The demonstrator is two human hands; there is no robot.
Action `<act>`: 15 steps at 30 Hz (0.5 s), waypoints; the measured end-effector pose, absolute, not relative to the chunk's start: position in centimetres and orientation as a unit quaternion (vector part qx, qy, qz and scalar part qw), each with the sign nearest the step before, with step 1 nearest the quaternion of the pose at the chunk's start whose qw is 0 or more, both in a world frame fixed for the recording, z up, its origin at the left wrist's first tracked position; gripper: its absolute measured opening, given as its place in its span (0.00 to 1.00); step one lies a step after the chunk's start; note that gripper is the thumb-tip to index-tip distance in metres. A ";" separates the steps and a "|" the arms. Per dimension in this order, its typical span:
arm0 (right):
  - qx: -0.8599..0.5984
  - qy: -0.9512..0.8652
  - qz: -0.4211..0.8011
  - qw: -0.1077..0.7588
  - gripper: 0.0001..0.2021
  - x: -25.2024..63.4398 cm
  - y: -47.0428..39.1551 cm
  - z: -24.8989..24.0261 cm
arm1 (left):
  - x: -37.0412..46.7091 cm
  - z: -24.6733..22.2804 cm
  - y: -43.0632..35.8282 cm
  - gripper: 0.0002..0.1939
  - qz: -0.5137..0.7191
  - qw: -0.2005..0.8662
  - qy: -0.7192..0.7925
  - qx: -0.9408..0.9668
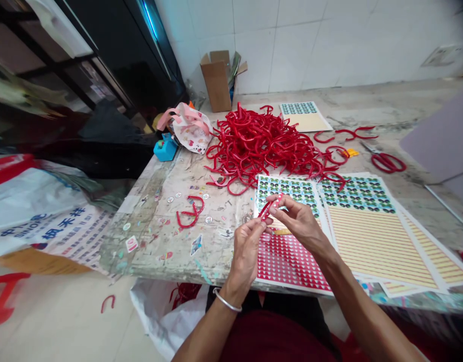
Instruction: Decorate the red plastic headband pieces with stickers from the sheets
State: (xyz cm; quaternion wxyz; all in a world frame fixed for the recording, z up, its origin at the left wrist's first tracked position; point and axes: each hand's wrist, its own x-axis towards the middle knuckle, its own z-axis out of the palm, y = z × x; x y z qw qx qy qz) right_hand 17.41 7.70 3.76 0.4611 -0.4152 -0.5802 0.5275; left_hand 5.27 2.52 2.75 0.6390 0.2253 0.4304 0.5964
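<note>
My left hand (248,246) pinches the lower end of a red curved band (264,210) above the sheets. On the same band, the fingers of my right hand (296,217) press at a red strip with white hearts (278,201). Under both hands lies a sticker sheet (292,266) with red-and-white heart rows and a green-and-blue printed top. A large tangled heap of red U-shaped bands (261,141) sits just beyond it. Two loose red bands (189,216) rest on the table to the left.
Right of my hands, yellow striped sheets (375,246) overlap. Red-handled scissors (387,162) lie behind them. A floral bag (191,128), a blue tape dispenser (165,148) and an opened cardboard box (217,83) stand at the back left. Another printed sheet (309,123) lies behind the heap.
</note>
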 end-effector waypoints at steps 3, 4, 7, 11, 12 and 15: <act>-0.411 -0.574 0.533 0.467 0.09 17.4 7.7 3.6 | 5.3 2.7 2.5 0.06 0.597 0.636 0.433 0.228; -0.412 -0.571 0.535 0.467 0.10 17.4 7.7 3.6 | 5.3 2.7 2.5 0.06 0.597 0.635 0.433 0.229; -0.416 -0.562 0.540 0.468 0.10 17.4 7.7 3.6 | 5.3 2.6 2.6 0.06 0.596 0.632 0.437 0.234; -0.421 -0.577 0.518 0.471 0.09 17.4 7.7 3.4 | 5.3 2.4 2.6 0.06 0.594 0.626 0.443 0.242; -0.423 -0.581 0.512 0.471 0.09 17.4 7.7 3.3 | 5.3 2.4 2.6 0.06 0.594 0.626 0.442 0.243; -0.425 -0.584 0.509 0.468 0.09 17.4 7.7 3.3 | 5.3 2.3 2.5 0.06 0.594 0.626 0.440 0.249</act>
